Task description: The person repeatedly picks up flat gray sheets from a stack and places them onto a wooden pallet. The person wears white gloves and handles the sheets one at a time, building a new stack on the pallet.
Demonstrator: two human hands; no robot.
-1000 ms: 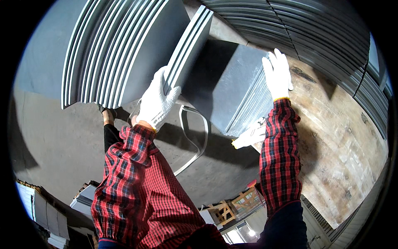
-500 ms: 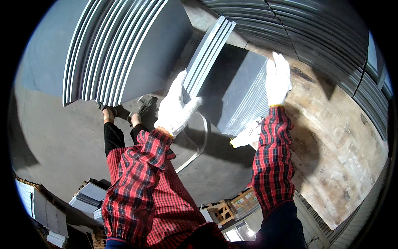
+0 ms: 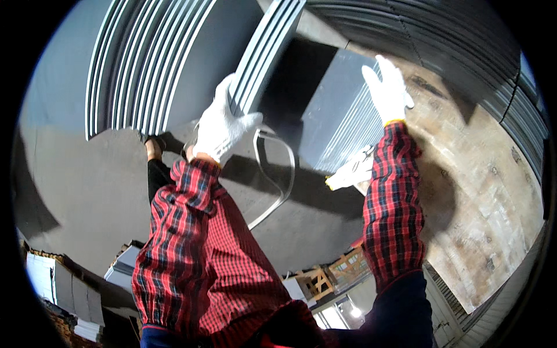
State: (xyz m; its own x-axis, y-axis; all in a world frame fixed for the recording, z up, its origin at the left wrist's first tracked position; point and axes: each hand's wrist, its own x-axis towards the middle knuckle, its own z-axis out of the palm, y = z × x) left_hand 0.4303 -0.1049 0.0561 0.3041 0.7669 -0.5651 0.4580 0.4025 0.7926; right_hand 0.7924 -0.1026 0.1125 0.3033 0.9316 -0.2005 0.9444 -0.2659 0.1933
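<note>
Biggest of all, a row of upright grey panels (image 3: 203, 69) fills the upper left of the frame. Over on the right spreads a stained wooden board (image 3: 476, 214), with dark stacked sheets (image 3: 447, 52) curving along the upper right. At centre right lies a flat grey stack (image 3: 333, 107), and top centre, here's the narrow bundle of panels (image 3: 267, 55), leaning on edge. A pale strap (image 3: 291, 168) loops across mid-frame. Left hand (image 3: 223, 127), white-gloved: fingers up the bundle's left face, thumb spread right, gripping its lower end! Right hand (image 3: 387, 93): fingers straight and open by the flat stack's right edge; whether they touch, I can't tell. Smallest, a loose white glove (image 3: 353, 172) lies just below that stack.
</note>
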